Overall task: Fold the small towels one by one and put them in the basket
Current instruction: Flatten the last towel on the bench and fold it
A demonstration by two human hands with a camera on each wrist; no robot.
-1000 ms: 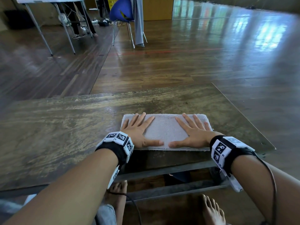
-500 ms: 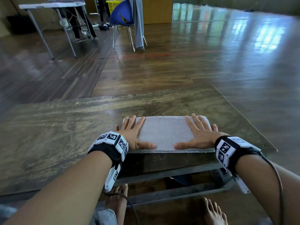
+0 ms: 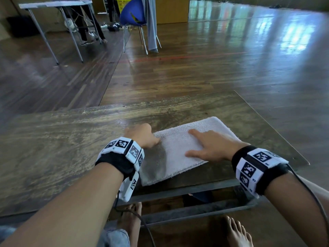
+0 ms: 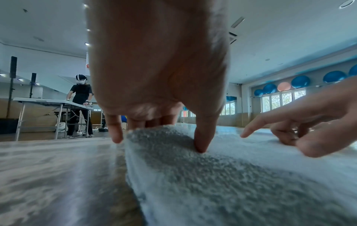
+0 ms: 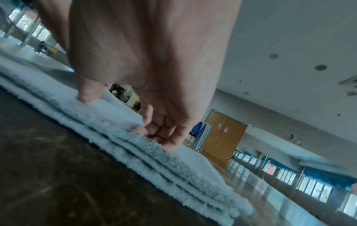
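A white folded towel (image 3: 178,150) lies skewed on the wooden table (image 3: 71,139), close to its front edge. My left hand (image 3: 151,139) is at the towel's far left corner. In the left wrist view the thumb (image 4: 201,142) presses on top of the towel (image 4: 231,175) and the fingers curl behind its edge, pinching it. My right hand (image 3: 204,147) rests on top of the towel with index finger and thumb straight. In the right wrist view its other fingertips (image 5: 154,137) touch the top layer of the towel (image 5: 115,122) near the stacked edges.
The table's right edge (image 3: 267,125) and front edge run close to the towel; my bare feet show below. Far back stand a blue chair (image 3: 133,16) draped with grey cloth, a yellow basket (image 3: 122,2) behind it, and a white folding table (image 3: 53,4) with a person (image 4: 81,97).
Both hands lay flat on the towel before. The towel has turned, its right end now farther from me. My left hand slid to the left edge and pinched it; my right hand's outer fingers curled.
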